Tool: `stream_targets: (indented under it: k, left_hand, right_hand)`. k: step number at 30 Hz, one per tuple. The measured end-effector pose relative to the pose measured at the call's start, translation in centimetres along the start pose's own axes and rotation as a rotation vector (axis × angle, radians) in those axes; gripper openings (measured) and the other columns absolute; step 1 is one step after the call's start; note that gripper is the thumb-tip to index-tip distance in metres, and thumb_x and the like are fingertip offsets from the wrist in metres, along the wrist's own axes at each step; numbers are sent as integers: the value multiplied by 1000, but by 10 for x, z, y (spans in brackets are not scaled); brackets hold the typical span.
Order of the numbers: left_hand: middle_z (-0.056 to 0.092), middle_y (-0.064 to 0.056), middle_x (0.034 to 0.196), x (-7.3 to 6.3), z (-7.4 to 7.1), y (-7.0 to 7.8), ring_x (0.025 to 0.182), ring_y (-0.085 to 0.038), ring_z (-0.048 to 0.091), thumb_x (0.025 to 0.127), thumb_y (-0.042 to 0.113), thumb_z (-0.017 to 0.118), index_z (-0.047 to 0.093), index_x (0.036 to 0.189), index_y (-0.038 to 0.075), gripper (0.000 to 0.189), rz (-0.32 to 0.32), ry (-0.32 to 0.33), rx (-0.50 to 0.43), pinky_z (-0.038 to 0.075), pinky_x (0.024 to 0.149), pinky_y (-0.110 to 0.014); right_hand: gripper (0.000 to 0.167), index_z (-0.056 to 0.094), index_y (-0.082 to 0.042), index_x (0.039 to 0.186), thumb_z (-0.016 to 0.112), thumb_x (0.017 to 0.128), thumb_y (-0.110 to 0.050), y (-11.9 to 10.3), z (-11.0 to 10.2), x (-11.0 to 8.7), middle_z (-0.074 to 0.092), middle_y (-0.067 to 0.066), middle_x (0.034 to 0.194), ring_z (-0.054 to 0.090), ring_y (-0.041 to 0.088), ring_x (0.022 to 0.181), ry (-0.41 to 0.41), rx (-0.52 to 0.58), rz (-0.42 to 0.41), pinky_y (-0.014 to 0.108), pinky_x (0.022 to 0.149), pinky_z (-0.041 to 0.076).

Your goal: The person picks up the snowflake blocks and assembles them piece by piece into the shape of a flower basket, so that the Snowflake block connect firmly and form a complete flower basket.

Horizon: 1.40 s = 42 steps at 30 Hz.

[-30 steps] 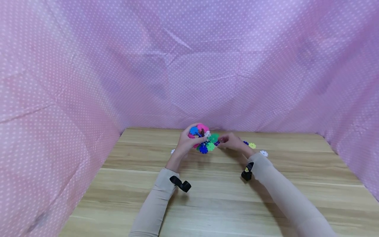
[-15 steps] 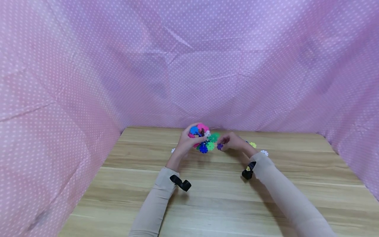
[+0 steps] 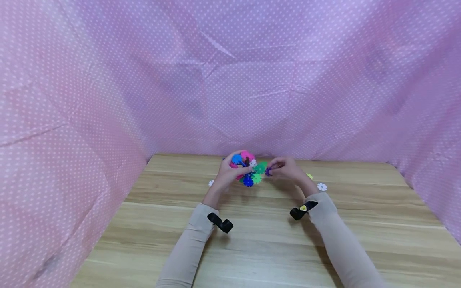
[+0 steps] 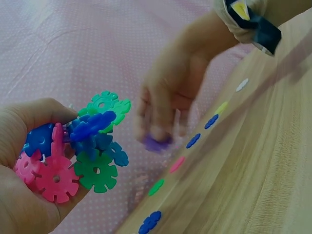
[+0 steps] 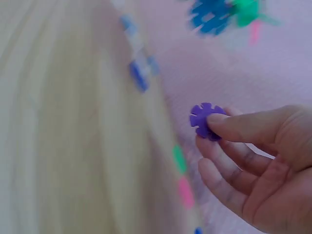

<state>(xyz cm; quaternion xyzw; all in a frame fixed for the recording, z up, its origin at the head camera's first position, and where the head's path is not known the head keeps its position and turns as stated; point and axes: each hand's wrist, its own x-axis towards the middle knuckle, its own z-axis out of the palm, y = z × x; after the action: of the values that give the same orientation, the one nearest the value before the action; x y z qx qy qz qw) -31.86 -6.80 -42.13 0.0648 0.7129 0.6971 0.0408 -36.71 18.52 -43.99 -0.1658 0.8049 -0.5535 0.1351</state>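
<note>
My left hand (image 3: 227, 173) grips a cluster of interlocked snowflake discs (image 4: 56, 178), pink, blue, green and white, above the table. In the left wrist view its thumb lies along the top, and the cluster's green and blue discs stick out past the fingers. Just to the right, my right hand (image 3: 289, 170) pinches one purple notched disc (image 5: 205, 121) between thumb and fingers. That disc is apart from the cluster, a short gap from its green discs (image 3: 261, 168). In the left wrist view the right hand is blurred.
Loose discs lie in a row along the table's far edge: a white disc (image 3: 322, 187) and a yellow disc (image 3: 309, 176) to the right, another white disc (image 3: 211, 183) to the left. The left wrist view adds a pink disc (image 4: 177, 164) among several others. Pink dotted cloth (image 3: 230, 100) hangs behind.
The right hand has drawn the purple disc slightly away from the cluster and turned at the wrist, its forearm shifting left. The left hand and the cluster have barely moved.
</note>
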Motion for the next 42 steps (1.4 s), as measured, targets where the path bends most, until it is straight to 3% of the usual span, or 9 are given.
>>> stream_targets:
  k: [5, 10, 16, 23, 32, 42]
  left_hand:
    - [58, -12, 136, 1, 3, -1, 121, -29, 61, 86, 12, 81, 57, 141, 25, 62, -17, 9, 7, 60, 94, -42]
    - [59, -12, 136, 3, 5, -1, 122, -29, 61, 85, 11, 81, 57, 142, 22, 63, -22, 6, -3, 58, 97, -42]
    - [57, -13, 137, 2, 3, -3, 123, -31, 60, 85, 13, 80, 56, 142, 22, 62, -20, -5, 31, 58, 98, -44]
    - [57, -12, 138, 2, 4, -5, 122, -30, 61, 86, 15, 81, 56, 142, 24, 62, -13, -18, 38, 58, 98, -44]
    - [58, -11, 137, 3, 5, -5, 122, -30, 61, 86, 15, 81, 56, 141, 24, 60, -17, -35, 26, 58, 98, -44]
    - [59, -12, 137, 1, 4, -2, 122, -30, 62, 87, 18, 80, 56, 142, 21, 61, -27, -30, 41, 57, 99, -44]
  right_hand:
    - [32, 62, 15, 120, 71, 91, 3, -26, 1, -8, 75, 4, 94, 71, 10, 80, 117, 168, -68, 33, 78, 63]
    - [29, 67, 11, 117, 74, 92, -2, -46, 4, -14, 75, -3, 90, 71, 9, 79, 177, 186, -137, 23, 73, 61]
    - [23, 71, 7, 112, 74, 91, 0, -58, 11, -19, 72, 25, 103, 72, 17, 84, 222, 131, -179, 20, 69, 60]
    - [18, 75, 4, 105, 77, 89, -4, -57, 18, -16, 74, 26, 104, 71, 13, 80, 231, 66, -273, 23, 69, 60]
    - [21, 74, 5, 107, 77, 90, -7, -54, 24, -16, 74, 25, 102, 69, 6, 79, 269, 80, -263, 25, 74, 61]
    - [17, 75, 5, 102, 78, 88, -4, -53, 29, -14, 77, 11, 92, 68, 6, 75, 292, 105, -302, 18, 68, 58]
